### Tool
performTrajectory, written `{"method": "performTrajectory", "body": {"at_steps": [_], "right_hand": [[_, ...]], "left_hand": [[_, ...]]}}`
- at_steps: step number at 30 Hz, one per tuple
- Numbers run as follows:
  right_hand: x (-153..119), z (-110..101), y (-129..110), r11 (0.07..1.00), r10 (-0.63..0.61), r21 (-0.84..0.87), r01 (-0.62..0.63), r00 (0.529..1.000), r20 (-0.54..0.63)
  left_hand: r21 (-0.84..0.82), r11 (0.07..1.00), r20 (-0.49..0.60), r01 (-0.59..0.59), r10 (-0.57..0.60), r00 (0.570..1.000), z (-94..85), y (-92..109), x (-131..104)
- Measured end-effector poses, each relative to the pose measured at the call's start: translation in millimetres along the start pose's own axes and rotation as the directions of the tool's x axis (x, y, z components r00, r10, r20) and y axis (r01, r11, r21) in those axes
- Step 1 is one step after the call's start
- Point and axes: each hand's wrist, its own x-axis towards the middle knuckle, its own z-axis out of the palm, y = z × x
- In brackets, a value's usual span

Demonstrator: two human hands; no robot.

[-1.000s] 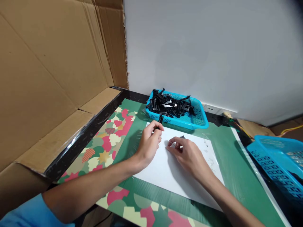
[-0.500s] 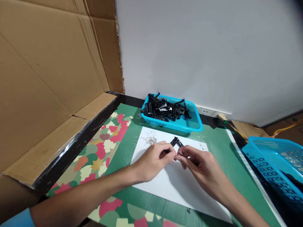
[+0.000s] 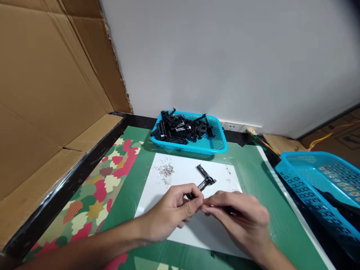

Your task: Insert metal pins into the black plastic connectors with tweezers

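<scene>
Over a white sheet (image 3: 185, 228), my left hand (image 3: 177, 210) is closed around the near end of a black hinged plastic part (image 3: 206, 177). The part's two arms make an angle, and one arm points up and to the left. My right hand (image 3: 239, 217) is closed with its fingertips pinched against those of my left hand. Whatever lies between its fingertips is too small and hidden to name. A pile of small thin metal pieces (image 3: 166, 171) lies on the sheet's upper left.
Behind the sheet a blue basket (image 3: 222, 144) holds many black plastic parts (image 3: 180, 127). Another blue basket (image 3: 298, 180) stands at the right with dark pieces inside. Cardboard (image 3: 42, 75) rises at the left, and a wall socket (image 3: 232, 126) sits behind.
The view has shifted, so the baskets appear further left. The black part now shows more fully, with its arms spread differently, and both hands sit lower in the picture.
</scene>
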Motion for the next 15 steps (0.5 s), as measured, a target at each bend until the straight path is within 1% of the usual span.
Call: {"method": "performTrajectory", "body": {"at_steps": [2, 4, 6, 8, 11, 15], "right_hand": [[-1, 2, -2, 0.999, 0.004, 0.046, -0.003, 1.000, -0.021], [-2, 6, -4, 0.997, 0.027, 0.070, -0.022, 0.997, -0.074], [-3, 10, -8, 0.995, 0.067, 0.076, -0.056, 0.987, -0.146], [-4, 12, -10, 0.991, 0.113, 0.086, -0.098, 0.976, -0.188], [-5, 14, -10, 0.979, 0.186, 0.118, -0.166, 0.965, -0.184], [-5, 14, -6, 0.949, 0.301, 0.145, -0.281, 0.942, -0.148]], "left_hand": [[-0.050, 0.999, 0.031, 0.020, -0.019, 0.999, 1.0, -1, -1], [-0.100, 0.994, 0.068, 0.044, -0.037, 0.997, 2.4, 0, -2], [-0.134, 0.989, 0.101, 0.067, -0.053, 0.993, 3.7, 2, -2], [-0.140, 0.987, 0.116, 0.078, -0.062, 0.991, 4.5, 3, -2], [-0.122, 0.990, 0.108, 0.070, -0.057, 0.993, 4.4, 4, -2], [-0.077, 0.996, 0.044, 0.034, -0.031, 0.999, 0.6, 2, -1]]}}
